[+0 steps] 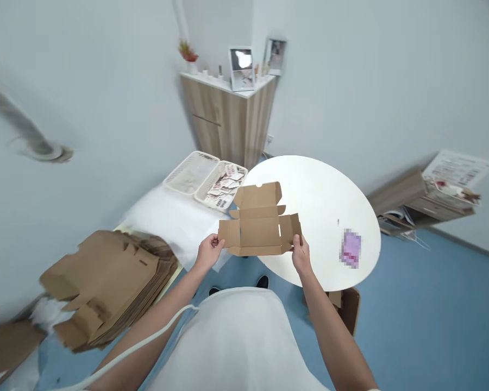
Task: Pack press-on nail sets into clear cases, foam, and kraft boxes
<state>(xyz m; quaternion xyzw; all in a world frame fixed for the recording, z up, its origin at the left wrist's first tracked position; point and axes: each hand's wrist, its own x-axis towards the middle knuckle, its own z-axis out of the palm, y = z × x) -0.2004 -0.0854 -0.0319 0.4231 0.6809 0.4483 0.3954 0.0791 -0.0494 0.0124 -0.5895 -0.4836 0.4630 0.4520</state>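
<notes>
Between my hands I hold a flattened brown cardboard box (pixel 259 232), unfolded, its lid panel pointing away from me. My left hand (pixel 210 251) pinches the left side flap, thumb on top. At the other end, the right side flap is gripped by my right hand (pixel 301 254), and that flap bends up slightly. The cardboard is held in the air, partly over the left edge of the round white table (pixel 318 190). To my left lies a stack of flat cardboard boxes (pixel 114 271).
White baskets stand at the back left, one holding printed packets (pixel 226 187). A blurred-out purple item (pixel 351 248) lies on the round table. An open carton (pixel 350 309) sits under the table's near edge. A wooden cabinet (pixel 228 117) fills the corner; a shelf (pixel 424 198) is at right.
</notes>
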